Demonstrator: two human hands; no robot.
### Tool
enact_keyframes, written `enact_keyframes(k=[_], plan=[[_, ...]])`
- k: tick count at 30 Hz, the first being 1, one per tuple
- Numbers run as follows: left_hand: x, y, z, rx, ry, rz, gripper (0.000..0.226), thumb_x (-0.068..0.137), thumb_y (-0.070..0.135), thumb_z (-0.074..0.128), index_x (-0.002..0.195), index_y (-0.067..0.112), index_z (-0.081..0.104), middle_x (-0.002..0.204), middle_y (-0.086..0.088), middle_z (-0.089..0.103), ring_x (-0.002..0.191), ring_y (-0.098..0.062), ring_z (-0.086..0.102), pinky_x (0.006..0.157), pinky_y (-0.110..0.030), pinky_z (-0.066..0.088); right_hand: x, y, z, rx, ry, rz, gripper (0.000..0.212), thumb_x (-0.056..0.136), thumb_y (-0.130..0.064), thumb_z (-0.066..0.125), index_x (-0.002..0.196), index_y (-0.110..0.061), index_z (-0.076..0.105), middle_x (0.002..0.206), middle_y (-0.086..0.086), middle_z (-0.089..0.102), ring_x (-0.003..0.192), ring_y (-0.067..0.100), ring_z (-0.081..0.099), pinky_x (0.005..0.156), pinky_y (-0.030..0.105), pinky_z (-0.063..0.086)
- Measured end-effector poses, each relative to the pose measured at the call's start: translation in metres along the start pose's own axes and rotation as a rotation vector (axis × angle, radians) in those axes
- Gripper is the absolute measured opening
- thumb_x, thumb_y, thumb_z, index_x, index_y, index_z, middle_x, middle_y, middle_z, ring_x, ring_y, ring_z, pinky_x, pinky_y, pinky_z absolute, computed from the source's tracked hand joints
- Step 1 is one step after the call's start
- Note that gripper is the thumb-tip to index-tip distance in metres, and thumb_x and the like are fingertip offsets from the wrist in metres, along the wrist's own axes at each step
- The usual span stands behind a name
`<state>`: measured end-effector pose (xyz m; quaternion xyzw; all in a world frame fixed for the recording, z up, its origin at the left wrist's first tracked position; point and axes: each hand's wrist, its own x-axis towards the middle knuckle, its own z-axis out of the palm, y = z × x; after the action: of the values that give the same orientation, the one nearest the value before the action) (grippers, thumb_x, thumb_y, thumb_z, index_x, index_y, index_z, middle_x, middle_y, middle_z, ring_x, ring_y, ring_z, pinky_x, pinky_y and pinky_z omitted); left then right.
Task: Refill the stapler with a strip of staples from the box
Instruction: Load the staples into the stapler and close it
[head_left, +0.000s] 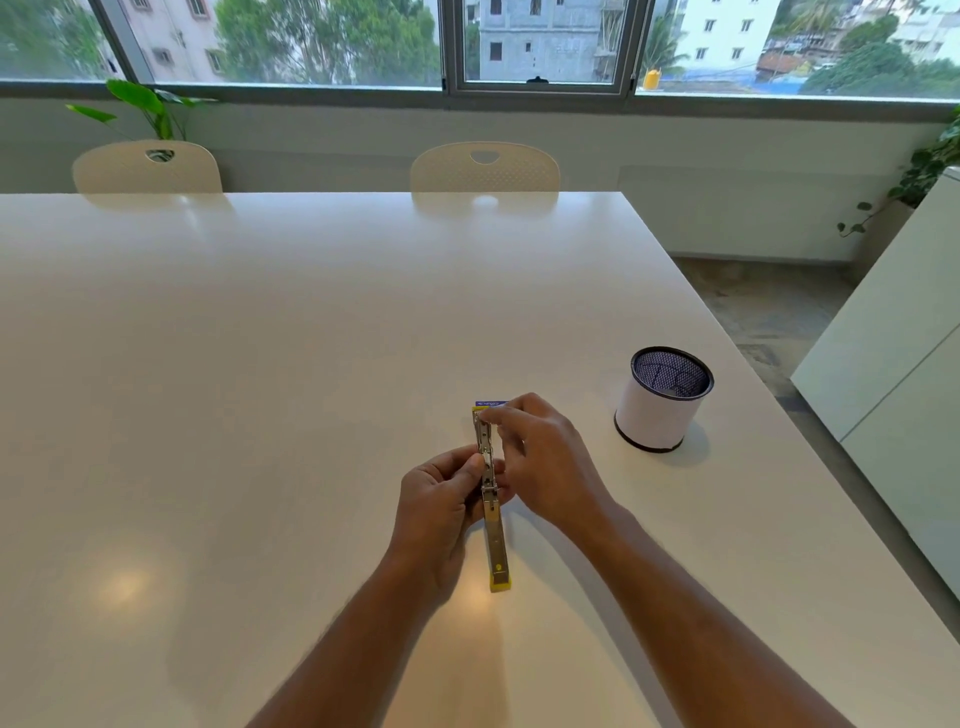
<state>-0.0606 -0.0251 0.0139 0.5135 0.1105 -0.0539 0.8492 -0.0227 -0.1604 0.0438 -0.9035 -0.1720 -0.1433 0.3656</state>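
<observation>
Two bare forearms reach in from the near edge over a glossy white table (260, 364), whose surface mirrors a soft patch of light near the left arm. Between the hands lies a long, opened-out stapler of silver metal with yellow plastic ends (493, 519), stretched flat and pointing away from the person, its near yellow tip resting on the table. The left hand (436, 509) grips the stapler's middle from the left, fingers curled closed around the hinge. The right hand (540, 457) comes from the right with thumb and forefinger pinched narrowly at the stapler's far end; whether a staple strip sits between them is too small to tell. Just beyond those fingertips, a small blue staple box (491, 403) peeks out, mostly hidden by the hand.

Right of the hands, well apart, stands a white cylindrical holder with a black rim and dark mesh interior (662, 400). At the table's far edge are two cream plastic chair backs (483, 169). Behind them runs a pale wall under a wide window (540, 47) showing trees and buildings, with green leafy plants (140, 104) at both corners and a white cabinet (893, 364) on the right.
</observation>
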Motion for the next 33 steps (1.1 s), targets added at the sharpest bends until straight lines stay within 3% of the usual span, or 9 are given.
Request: enact_keyframes(k=[5,9,11,16,20,26,33], plan=[[0.003,-0.003,0.001,0.013,0.008,0.005,0.022,0.103,0.004,0.055,0.110,-0.002,0.075,0.090,-0.022,0.076,0.082,-0.030,0.074,0.085,-0.044,0.061,0.006,0.000,0.000,0.006,-0.025,0.044,0.029,0.093,-0.004,0.057,0.116,-0.016,0.070,0.111,-0.001,0.062,0.094,0.016,0.065,0.079,0.029,0.056],[0.004,-0.003,0.001,0.022,0.028,0.010,0.022,0.103,0.003,0.055,0.106,0.000,0.077,0.089,-0.022,0.075,0.079,-0.028,0.073,0.075,-0.038,0.061,0.004,-0.002,0.003,0.022,-0.071,0.101,0.028,0.089,0.000,0.060,0.110,-0.016,0.071,0.113,-0.001,0.058,0.089,0.013,0.059,0.073,0.018,0.045],[0.005,-0.004,0.000,0.021,0.038,0.009,0.022,0.102,0.003,0.055,0.109,0.000,0.076,0.096,-0.027,0.076,0.084,-0.032,0.072,0.078,-0.042,0.061,-0.002,-0.002,0.006,0.028,-0.073,0.098,0.026,0.089,0.000,0.062,0.107,-0.016,0.071,0.111,-0.003,0.056,0.090,0.010,0.055,0.072,0.015,0.044],[0.006,-0.005,-0.001,0.027,0.026,0.003,0.024,0.103,0.002,0.053,0.114,0.000,0.074,0.104,-0.032,0.074,0.087,-0.034,0.072,0.080,-0.044,0.060,-0.016,-0.002,0.009,0.061,-0.017,0.058,0.025,0.088,0.002,0.055,0.101,-0.015,0.069,0.113,0.000,0.059,0.104,0.014,0.060,0.081,0.029,0.056],[0.007,-0.004,-0.001,-0.008,0.020,-0.009,0.025,0.102,0.001,0.054,0.112,0.001,0.076,0.097,-0.026,0.075,0.083,-0.030,0.072,0.071,-0.036,0.061,-0.020,-0.002,0.008,0.088,0.011,0.028,0.019,0.090,-0.005,0.055,0.095,-0.020,0.067,0.104,-0.004,0.065,0.094,0.012,0.062,0.080,0.033,0.056],[0.004,-0.003,0.000,-0.017,0.014,-0.004,0.026,0.102,0.001,0.052,0.117,0.001,0.074,0.107,-0.027,0.076,0.095,-0.034,0.074,0.086,-0.043,0.061,-0.029,0.000,0.009,0.173,-0.008,0.003,0.011,0.093,-0.012,0.065,0.100,-0.020,0.066,0.100,-0.006,0.066,0.092,0.010,0.063,0.078,0.029,0.058],[0.004,-0.005,-0.002,0.017,0.005,0.013,0.025,0.102,0.003,0.054,0.119,0.001,0.073,0.107,-0.029,0.075,0.091,-0.032,0.073,0.081,-0.040,0.059,-0.031,0.001,0.005,0.227,0.017,-0.017,0.015,0.094,-0.007,0.064,0.103,-0.017,0.071,0.099,-0.005,0.069,0.090,0.004,0.065,0.079,0.013,0.052]])
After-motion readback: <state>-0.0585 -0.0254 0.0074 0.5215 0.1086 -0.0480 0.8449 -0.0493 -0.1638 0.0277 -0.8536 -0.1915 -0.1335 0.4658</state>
